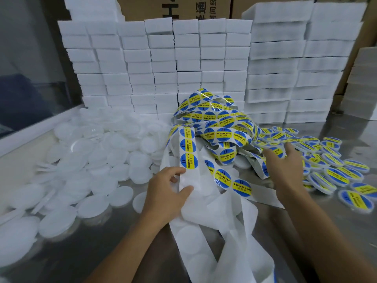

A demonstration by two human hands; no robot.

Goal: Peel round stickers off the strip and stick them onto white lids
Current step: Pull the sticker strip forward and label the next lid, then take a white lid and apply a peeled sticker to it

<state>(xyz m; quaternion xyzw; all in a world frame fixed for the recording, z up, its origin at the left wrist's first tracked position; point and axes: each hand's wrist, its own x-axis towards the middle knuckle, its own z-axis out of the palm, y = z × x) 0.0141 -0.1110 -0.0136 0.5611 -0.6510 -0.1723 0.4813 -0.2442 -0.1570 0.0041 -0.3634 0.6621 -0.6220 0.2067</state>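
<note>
Left hand (167, 190) pinching strip (186, 176) below next sticker (188, 161), long axis running away toward table's far edge. Right hand (285, 166) hovering open over labelled lids (334, 176) toward right edge; bare lids (85, 160) lying left, nearer left hand.

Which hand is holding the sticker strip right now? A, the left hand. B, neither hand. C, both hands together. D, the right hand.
A: the left hand pinches the sticker strip just below its lowest sticker, while the right hand reaches over the stickered lids on the right, off the strip.
</note>
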